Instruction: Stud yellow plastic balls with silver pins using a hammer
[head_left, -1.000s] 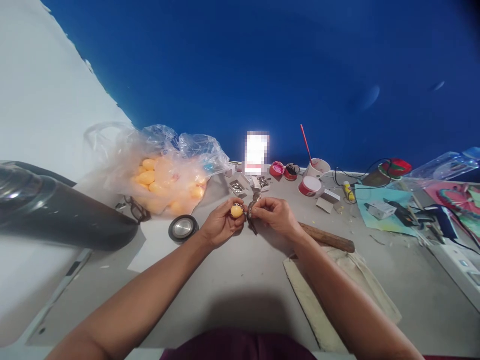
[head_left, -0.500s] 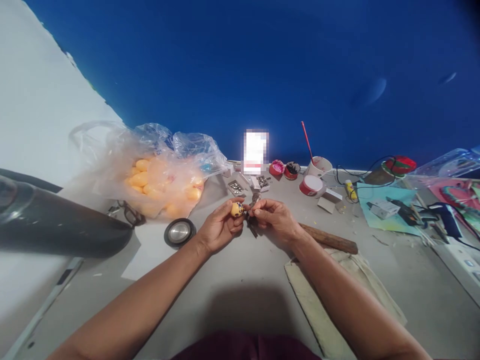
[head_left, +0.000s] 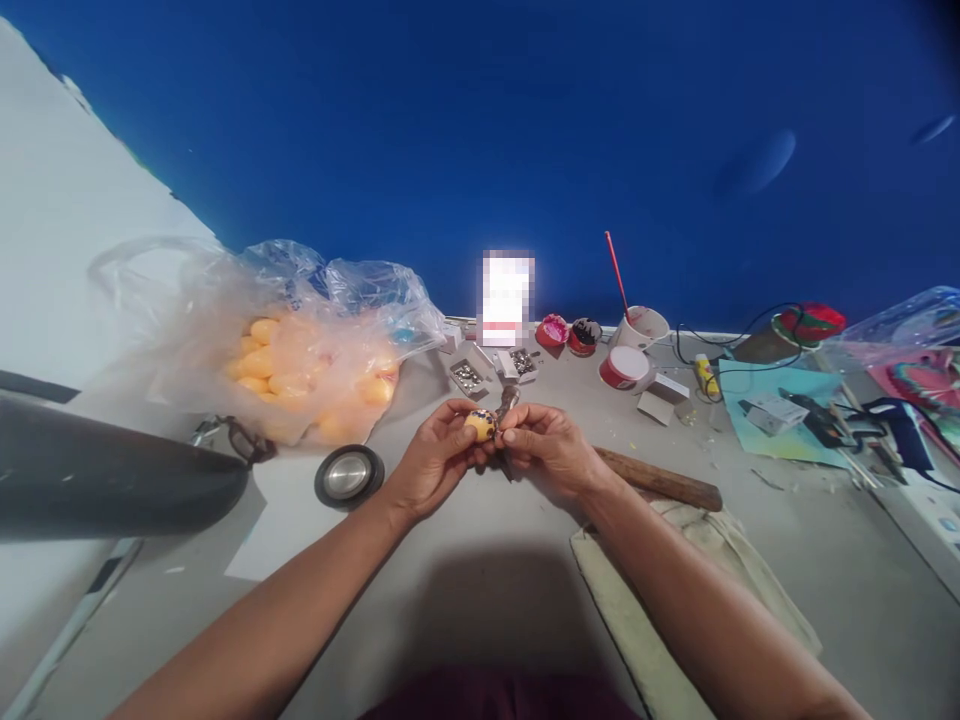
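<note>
Between the thumb and fingers of my left hand (head_left: pixel 435 455) is a small yellow egg (head_left: pixel 480 426) with dark spots on its right side. My right hand (head_left: pixel 551 445) is closed in a pinch against the egg's right side. Whatever sits in that pinch is too small to make out. A dark metal piece (head_left: pixel 508 400) shows behind and between the hands, mostly covered by them. From behind my right wrist a wooden handle (head_left: pixel 667 480) sticks out to the right on the table.
Yellow eggs fill a clear plastic bag (head_left: pixel 300 350) at left. Small boxes of shiny bits (head_left: pixel 466 377) lie beyond my hands, near red tubs (head_left: pixel 553 331) and a white cup (head_left: pixel 641 328) with a red stick. A round metal lid (head_left: pixel 349 475) and a pale cloth (head_left: pixel 675 590) flank my arms.
The egg has turned in my left hand and moved slightly right. My right fingertips have come up against it. The whole view has shifted a little.
</note>
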